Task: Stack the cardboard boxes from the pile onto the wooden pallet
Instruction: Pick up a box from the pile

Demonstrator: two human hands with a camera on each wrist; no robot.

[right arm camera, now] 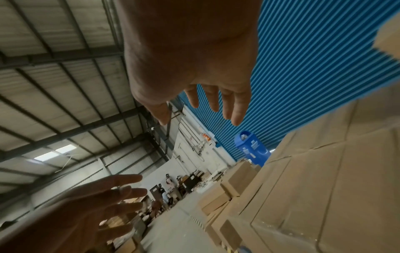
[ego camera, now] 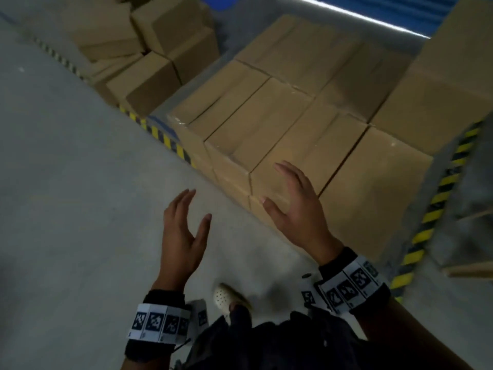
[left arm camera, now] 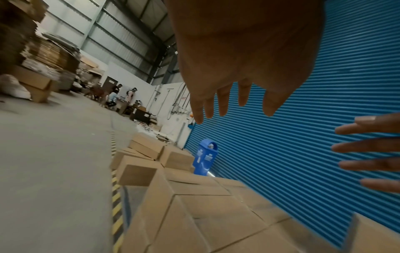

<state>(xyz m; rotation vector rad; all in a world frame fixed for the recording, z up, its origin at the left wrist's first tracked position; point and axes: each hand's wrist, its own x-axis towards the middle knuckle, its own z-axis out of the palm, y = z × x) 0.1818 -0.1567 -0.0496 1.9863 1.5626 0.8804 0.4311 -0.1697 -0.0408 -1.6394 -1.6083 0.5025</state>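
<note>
Plain brown cardboard boxes stand packed in a neat block (ego camera: 280,116), which hides whatever is under it. A loose pile of the same boxes (ego camera: 149,49) lies on the floor at the upper left. My right hand (ego camera: 285,198) hovers with spread fingers over the near corner box of the block and holds nothing. My left hand (ego camera: 190,222) is open over bare floor, left of that corner, palm turned toward the right hand. The left wrist view shows the left hand (left arm camera: 227,85) empty above the box tops (left arm camera: 205,214). The right hand (right arm camera: 194,85) is empty too.
A taller box stack (ego camera: 440,89) rises at the right. Yellow-black floor tape (ego camera: 160,134) borders the stacking area. A blue bin (left arm camera: 204,157) stands by the blue roller shutter (left arm camera: 303,137). People work far off (left arm camera: 116,97). My shoe (ego camera: 224,295) is on grey concrete.
</note>
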